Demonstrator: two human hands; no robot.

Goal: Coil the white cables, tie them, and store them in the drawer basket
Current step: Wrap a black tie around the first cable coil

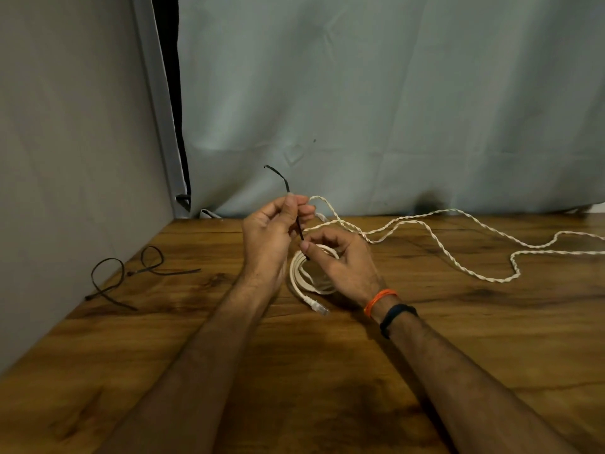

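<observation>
Both hands grip one black tie [299, 229]: left hand [271, 231] above the coiled cable [307, 273], right hand [340, 260] on it; tightening seems intended.

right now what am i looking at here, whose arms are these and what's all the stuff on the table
There is no machine here: these are a person's two bare arms, seen from one camera worn on the head, looking forward and down. The left hand and right hand both pinch a black tie over a coiled white cable, whose plug rests on the wooden table. A twisted white cord trails away to the right, still uncoiled. Two spare black ties lie to the left. No drawer basket shows.
</observation>
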